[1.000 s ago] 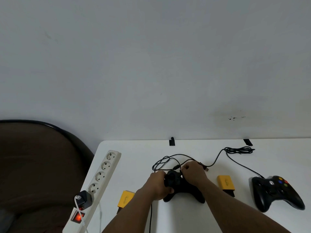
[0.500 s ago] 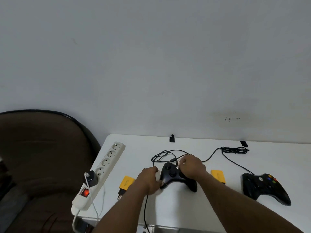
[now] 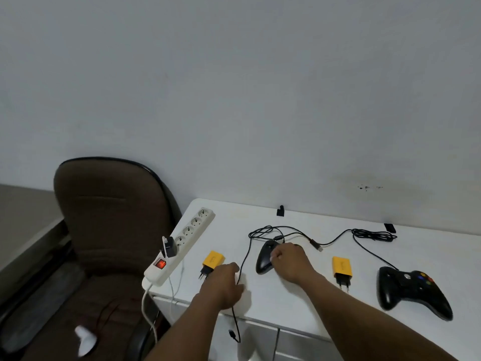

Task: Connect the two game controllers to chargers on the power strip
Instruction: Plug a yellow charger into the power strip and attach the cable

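**A:** Fingers of the right hand curl over the near controller, pinning it to the table; whether they truly clamp it I cannot tell. The left hand is off the pad now, loosely closed around that controller's cable, which runs under the palm and off the front edge, its plug dangling below.

**B:** So what's different from a second ago?

**A:** Both hands were on the controller then. Half a second ago the left was already sliding away to the left; now it sits by the left yellow charger, just touching or nearly so.

**B:** Meaning?

**A:** I'd judge the cable end is being gathered for that charger. Nothing is connected yet: both chargers lie loose, the right yellow charger untouched, the second controller resting at the right, its cord coiled behind.

**B:** And the strip?

**A:** The power strip lies along the left edge, switch lit, one dark adapter plugged in. The head has also swung left, showing more of the chair.
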